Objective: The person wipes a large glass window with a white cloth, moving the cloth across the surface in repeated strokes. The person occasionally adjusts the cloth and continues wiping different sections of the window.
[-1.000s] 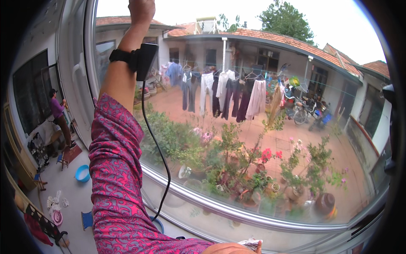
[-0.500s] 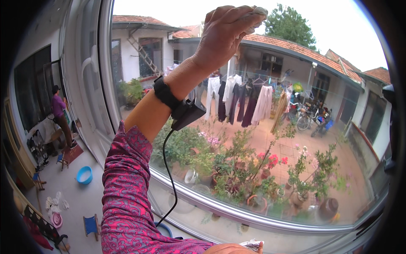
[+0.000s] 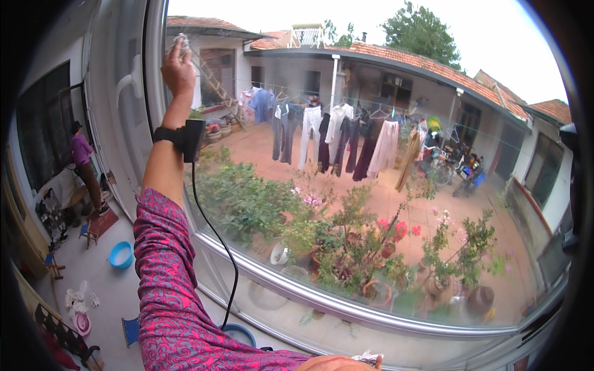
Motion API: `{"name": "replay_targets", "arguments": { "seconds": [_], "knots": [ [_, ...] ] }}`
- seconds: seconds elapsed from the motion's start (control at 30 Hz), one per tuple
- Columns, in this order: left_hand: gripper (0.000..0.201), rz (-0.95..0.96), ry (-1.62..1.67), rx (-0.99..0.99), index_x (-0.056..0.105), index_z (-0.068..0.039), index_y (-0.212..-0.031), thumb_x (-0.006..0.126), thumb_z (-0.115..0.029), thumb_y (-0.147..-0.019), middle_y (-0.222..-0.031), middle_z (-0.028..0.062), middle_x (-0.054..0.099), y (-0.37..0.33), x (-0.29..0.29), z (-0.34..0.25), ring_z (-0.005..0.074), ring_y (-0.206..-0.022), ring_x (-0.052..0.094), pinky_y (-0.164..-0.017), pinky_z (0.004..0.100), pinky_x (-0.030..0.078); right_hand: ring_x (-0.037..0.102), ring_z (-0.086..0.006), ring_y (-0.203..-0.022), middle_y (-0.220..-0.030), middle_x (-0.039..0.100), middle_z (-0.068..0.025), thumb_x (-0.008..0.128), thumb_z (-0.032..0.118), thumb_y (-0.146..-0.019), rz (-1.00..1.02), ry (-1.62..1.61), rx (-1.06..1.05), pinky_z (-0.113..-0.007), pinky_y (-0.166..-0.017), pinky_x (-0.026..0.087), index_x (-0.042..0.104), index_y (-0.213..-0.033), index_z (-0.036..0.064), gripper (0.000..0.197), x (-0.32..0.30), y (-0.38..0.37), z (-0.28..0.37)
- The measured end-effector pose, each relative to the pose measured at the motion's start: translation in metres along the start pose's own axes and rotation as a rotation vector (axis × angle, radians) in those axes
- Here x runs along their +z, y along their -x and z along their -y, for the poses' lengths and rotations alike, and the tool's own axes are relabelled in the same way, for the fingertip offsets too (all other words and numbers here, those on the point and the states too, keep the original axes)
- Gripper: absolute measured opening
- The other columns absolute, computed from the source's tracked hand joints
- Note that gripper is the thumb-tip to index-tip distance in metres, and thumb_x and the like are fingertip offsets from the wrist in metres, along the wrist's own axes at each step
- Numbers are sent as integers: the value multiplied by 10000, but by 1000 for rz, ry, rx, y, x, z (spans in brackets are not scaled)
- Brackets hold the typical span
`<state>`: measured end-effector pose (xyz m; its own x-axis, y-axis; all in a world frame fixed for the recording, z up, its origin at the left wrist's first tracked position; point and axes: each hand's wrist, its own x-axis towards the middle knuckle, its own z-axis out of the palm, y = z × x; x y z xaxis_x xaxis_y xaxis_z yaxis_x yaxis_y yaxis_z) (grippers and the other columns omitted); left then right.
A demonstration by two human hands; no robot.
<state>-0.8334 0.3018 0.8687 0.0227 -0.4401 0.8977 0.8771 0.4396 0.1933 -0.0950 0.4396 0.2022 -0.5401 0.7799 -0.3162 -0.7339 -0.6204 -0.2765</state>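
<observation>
High at the left side of the large window pane (image 3: 297,80), my left hand (image 3: 178,69) is raised with its fingers closed on a crumpled whitish cloth (image 3: 182,42). The cloth is against or very near the glass, close to the upright frame. A black strapped device (image 3: 193,141) sits on my left wrist, and a black cable (image 3: 230,260) runs down from it. At the lower edge there is a strip of bare skin (image 3: 337,364) beside something small, white and crumpled (image 3: 366,357). Whether this is my right hand cannot be made out.
A white window handle (image 3: 130,83) is left of my hand. Below lie a blue basin (image 3: 122,254), a pink basin (image 3: 81,323) and small folding stools (image 3: 90,232). Another person (image 3: 81,151) stands far left. Beyond the glass are potted plants (image 3: 346,247) and hanging laundry (image 3: 337,136).
My left hand has swept left across the pane with the cloth, from the upper middle to near the upright frame. My arm is now straighter, and more laundry shows behind.
</observation>
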Motion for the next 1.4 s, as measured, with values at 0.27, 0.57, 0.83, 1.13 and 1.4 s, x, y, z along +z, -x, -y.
{"name": "replay_targets", "arguments": {
  "seconds": [0.27,0.57,0.83,1.13,1.4],
  "knots": [
    [430,238,407,572,663,-230,-1341,666,-111,-927,-1355,18,651,96,-43,-262,235,-1223,581,-1044,391,422,440,-304,-1367,-1485,511,-108,492,302,-1007,254,144,118,-532,-1170,286,443,-1519,138,540,0,-21,18],
    [566,111,345,649,619,-270,-1382,686,-34,-873,-1292,11,662,52,-44,-196,252,-1189,584,-1012,420,441,437,-300,-1373,-1520,481,-94,523,367,-992,21,319,113,-526,-1151,306,439,-1526,161,579,7,-9,19],
    [447,104,266,489,600,-66,-1367,575,18,-929,-1346,148,623,-28,-8,-72,328,-1246,575,-1028,405,468,423,-317,-1379,-1535,456,-116,526,380,-1011,-3,240,5,-550,-1143,306,444,-1524,188,554,18,-18,-37],
    [475,103,279,417,566,-79,-1396,577,51,-939,-1344,138,604,-86,12,60,272,-1181,615,-954,351,533,424,-336,-1373,-1524,463,-133,544,357,-1013,-18,176,-46,-546,-1133,324,471,-1493,149,528,69,-15,-127],
    [555,210,301,330,616,-203,-1378,676,32,-878,-1327,84,635,23,-51,109,302,-1239,563,-1042,394,455,462,-331,-1331,-1498,489,-129,542,325,-1010,35,188,-21,-543,-1114,346,486,-1476,123,512,83,-4,-143]
  ]
}}
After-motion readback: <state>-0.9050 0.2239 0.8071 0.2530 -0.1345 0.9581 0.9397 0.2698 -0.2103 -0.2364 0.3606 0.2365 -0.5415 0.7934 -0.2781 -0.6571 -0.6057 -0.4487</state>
